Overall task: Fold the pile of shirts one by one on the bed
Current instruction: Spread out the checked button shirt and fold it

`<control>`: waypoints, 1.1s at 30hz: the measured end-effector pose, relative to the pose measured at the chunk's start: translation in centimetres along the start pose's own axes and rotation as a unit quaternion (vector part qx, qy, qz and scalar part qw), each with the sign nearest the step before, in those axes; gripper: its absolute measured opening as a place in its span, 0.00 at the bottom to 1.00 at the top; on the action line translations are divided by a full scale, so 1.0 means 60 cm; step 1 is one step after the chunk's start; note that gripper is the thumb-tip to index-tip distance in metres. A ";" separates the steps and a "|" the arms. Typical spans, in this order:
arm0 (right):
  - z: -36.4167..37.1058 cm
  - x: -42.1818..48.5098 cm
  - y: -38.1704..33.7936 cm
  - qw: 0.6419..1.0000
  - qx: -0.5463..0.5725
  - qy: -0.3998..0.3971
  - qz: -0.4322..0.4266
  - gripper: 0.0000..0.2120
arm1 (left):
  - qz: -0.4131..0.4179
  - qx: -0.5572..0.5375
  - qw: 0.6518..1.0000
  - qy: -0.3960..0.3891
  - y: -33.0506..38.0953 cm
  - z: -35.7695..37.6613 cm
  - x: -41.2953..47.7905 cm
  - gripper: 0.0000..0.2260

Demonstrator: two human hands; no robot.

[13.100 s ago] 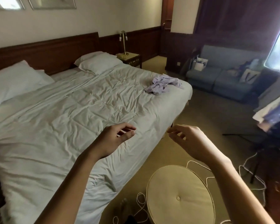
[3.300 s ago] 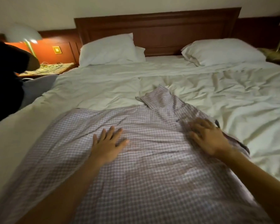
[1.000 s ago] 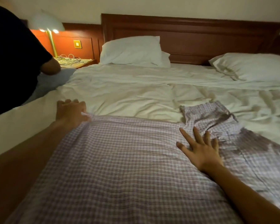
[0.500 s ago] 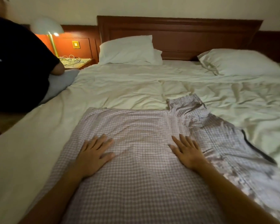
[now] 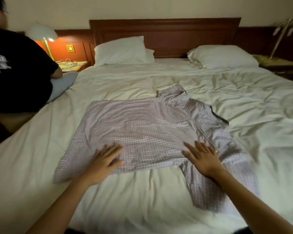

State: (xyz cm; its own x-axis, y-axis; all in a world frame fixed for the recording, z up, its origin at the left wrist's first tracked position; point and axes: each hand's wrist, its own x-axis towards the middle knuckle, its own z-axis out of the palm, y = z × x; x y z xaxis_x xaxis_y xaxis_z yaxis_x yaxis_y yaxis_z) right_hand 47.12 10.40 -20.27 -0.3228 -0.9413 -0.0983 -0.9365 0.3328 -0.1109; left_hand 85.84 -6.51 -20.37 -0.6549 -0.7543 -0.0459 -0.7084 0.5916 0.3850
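Both hands, left hand (image 5: pixel 103 163) and right hand (image 5: pixel 203 158), press flat on checked shirt (image 5: pixel 142 130).

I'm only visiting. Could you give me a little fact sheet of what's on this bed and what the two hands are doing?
place: white bed, wooden headboard, two pillows
garment: checked shirt spread out, collar toward the headboard
left hand: flat on the shirt, fingers straight
right hand: flat on the shirt, fingers straight
bystander: person in dark top, left edge
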 end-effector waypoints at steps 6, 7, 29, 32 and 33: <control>0.017 -0.099 0.049 0.999 0.024 0.029 0.007 0.31 | -0.035 0.088 0.995 -0.025 -0.031 0.008 -0.068 0.38; 0.017 -0.110 0.050 0.999 0.029 0.021 0.011 0.32 | -0.034 0.091 0.995 -0.030 -0.034 0.006 -0.074 0.38; -0.105 -0.184 0.114 0.973 0.169 0.051 -0.150 0.10 | 0.052 0.040 0.974 0.216 -0.047 -0.061 -0.148 0.11; -0.105 -0.188 0.108 0.945 0.271 -0.024 -0.181 0.12 | 0.057 0.042 0.977 0.201 -0.051 -0.063 -0.147 0.10; -0.101 -0.189 0.101 0.939 0.276 -0.056 -0.199 0.13 | 0.067 0.045 0.976 0.203 -0.053 -0.061 -0.147 0.10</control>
State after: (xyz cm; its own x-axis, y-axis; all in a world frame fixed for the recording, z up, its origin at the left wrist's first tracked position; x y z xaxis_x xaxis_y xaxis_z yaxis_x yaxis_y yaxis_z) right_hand 44.25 22.73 -13.84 0.0827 -0.9957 -0.0415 -0.7562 -0.0356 -0.6534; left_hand 94.83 -2.78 -17.79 -0.5988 -0.7075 0.3754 -0.6554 0.7022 0.2781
